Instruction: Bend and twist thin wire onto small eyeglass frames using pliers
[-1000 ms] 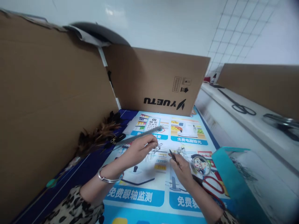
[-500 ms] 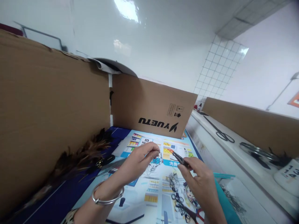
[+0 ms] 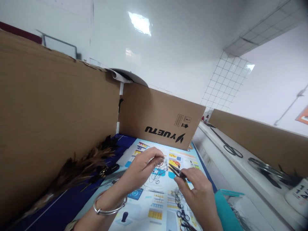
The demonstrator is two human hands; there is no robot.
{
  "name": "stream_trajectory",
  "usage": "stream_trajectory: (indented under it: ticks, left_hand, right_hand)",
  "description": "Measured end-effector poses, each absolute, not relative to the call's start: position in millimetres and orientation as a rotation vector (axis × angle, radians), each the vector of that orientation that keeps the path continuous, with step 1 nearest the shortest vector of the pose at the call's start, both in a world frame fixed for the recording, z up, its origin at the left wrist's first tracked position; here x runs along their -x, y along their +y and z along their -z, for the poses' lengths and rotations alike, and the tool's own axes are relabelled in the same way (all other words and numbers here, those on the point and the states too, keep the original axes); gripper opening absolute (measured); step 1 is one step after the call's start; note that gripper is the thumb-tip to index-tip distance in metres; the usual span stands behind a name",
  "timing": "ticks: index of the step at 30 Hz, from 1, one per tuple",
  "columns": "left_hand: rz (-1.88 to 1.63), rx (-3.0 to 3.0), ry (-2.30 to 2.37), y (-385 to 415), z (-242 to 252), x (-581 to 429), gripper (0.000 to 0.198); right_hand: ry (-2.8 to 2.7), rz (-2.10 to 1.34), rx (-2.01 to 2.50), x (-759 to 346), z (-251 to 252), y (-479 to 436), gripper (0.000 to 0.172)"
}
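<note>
My left hand (image 3: pixel 146 162), wearing a silver bangle (image 3: pixel 109 210), is closed in a pinch. From its thumb and forefinger hangs a small tangle of thin, dark wire-like loops (image 3: pixel 158 171) with tiny bits on it. The exact piece between the fingertips is too small to make out. My right hand (image 3: pixel 198 189) is wrapped round needle-nose pliers (image 3: pixel 178 173). The jaws point left toward the tangle, slightly apart, with nothing seen between them.
Dark rings and loops (image 3: pixel 181 211) lie on the printed mat (image 3: pixel 157 205). Brown feathers (image 3: pixel 84 166) are at left by a cardboard wall (image 3: pixel 60 106). A teal container (image 3: pixel 228 208) stands at right. Black scissors (image 3: pixel 232 149) rest on the white ledge (image 3: pixel 247 170).
My right hand has moved left with the pliers, bringing their tips closer to my left hand. The plier jaws now look slightly apart. My left hand keeps its pinch.
</note>
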State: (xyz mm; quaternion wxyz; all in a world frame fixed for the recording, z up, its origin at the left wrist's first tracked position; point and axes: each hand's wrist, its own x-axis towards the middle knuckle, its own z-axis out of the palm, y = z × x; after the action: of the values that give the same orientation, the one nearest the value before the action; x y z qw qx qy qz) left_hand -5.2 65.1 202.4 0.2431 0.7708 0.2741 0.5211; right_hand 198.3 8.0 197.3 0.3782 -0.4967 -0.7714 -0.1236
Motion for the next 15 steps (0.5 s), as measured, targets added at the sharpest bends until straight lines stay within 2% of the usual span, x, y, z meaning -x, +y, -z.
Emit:
stream_trajectory:
  ticks: [10,15]
  left_hand:
    - [-1.497,-1.916,0.770,55,-196,-13,0.015]
    - [-1.456,-1.865,0.747,57,-194,-14,0.014]
  right_hand:
    - [-1.636,-0.300,1.276,-183,-193,24,0.014]
    - [-1.675,-0.411,1.186,-178,-189,29,0.009]
